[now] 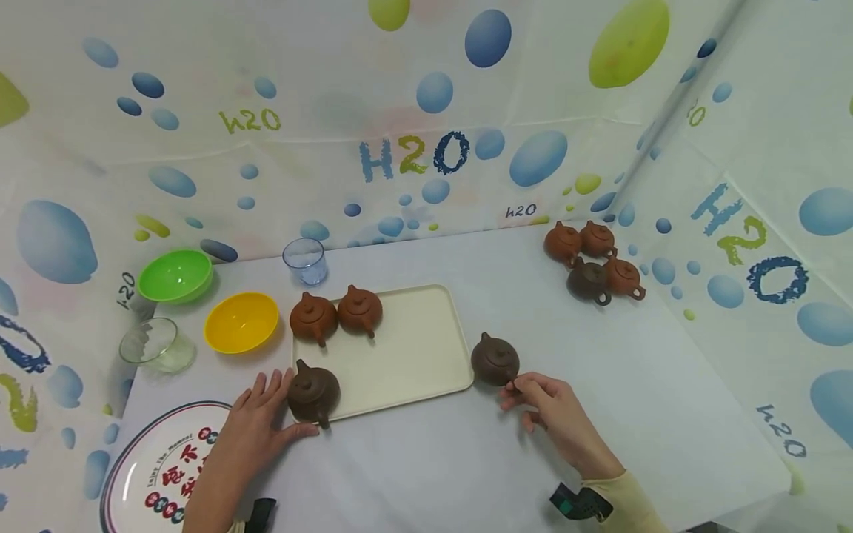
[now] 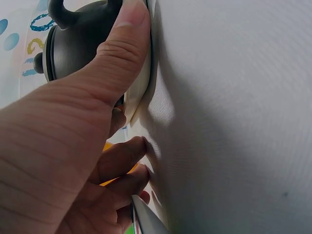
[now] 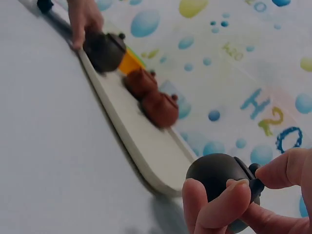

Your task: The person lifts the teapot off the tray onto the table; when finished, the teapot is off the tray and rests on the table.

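Note:
A cream tray lies mid-table with two reddish teapots at its back left. A dark brown teapot stands on its front-left corner. My left hand lies beside that pot with fingers spread on the table. Its thumb presses against the pot's side. Just right of the tray a second dark teapot sits on the table. My right hand pinches its handle, and in the right wrist view its fingertips close around the handle of this pot.
Several more teapots cluster at the back right by the cloth wall. At the left are a green bowl, a yellow bowl, a clear glass bowl and a clear cup. A printed plate lies front left.

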Motion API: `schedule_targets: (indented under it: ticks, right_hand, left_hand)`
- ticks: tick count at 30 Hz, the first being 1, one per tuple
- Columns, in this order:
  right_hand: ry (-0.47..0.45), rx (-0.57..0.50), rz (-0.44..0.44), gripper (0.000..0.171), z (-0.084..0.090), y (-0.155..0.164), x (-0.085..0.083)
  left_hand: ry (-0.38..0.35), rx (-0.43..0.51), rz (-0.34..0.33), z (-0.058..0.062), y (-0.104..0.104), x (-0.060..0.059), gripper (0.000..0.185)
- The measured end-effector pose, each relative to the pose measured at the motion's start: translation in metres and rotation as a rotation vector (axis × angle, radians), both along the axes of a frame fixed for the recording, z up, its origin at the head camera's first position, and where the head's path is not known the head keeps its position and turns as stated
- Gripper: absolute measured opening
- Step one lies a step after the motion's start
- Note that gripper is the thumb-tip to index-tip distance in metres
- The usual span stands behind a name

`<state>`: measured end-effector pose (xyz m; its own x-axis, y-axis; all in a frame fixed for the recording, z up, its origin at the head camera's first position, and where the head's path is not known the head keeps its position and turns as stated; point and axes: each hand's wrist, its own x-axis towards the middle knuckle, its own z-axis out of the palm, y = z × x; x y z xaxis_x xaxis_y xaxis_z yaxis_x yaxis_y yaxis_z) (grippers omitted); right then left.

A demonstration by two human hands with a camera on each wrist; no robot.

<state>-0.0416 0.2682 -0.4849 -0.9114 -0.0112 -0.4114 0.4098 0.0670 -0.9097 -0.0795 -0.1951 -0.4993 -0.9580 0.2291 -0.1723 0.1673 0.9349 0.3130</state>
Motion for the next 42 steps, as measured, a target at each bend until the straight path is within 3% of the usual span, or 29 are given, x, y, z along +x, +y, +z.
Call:
schedule_targets:
  ticks: [5, 10, 18, 26, 33, 42]
  right_hand:
    - [0.057, 0.061, -0.069, 0.035, 0.0, 0.017, -0.019]
    - [0.109, 0.087, -0.091, 0.036, -0.001, 0.028, -0.049]
    - [0.03, -0.053, -0.2, 0.031, 0.004, 0.042, -0.118]
    - [-0.015, -0.108, -0.365, 0.025, 0.005, 0.055, -0.182]
    - [-0.026, -0.085, -0.425, 0.025, -0.003, 0.06, -0.21]
    - [-0.082, -0.123, -0.527, 0.022, -0.007, 0.066, -0.23]
  left_hand:
    - [0.003, -0.008, 0.004, -0.001, -0.001, 0.0, 0.114]
    - [-0.006, -0.003, 0.006, -0.002, -0.001, 0.0, 0.115]
    - [-0.003, 0.011, 0.011, -0.001, -0.001, 0.0, 0.115]
    - [0.009, 0.022, 0.008, -0.002, -0.001, 0.001, 0.114]
    - [0.026, 0.024, 0.005, -0.005, -0.003, 0.003, 0.113]
    - [0.017, 0.01, 0.009, -0.004, -0.002, 0.002, 0.113]
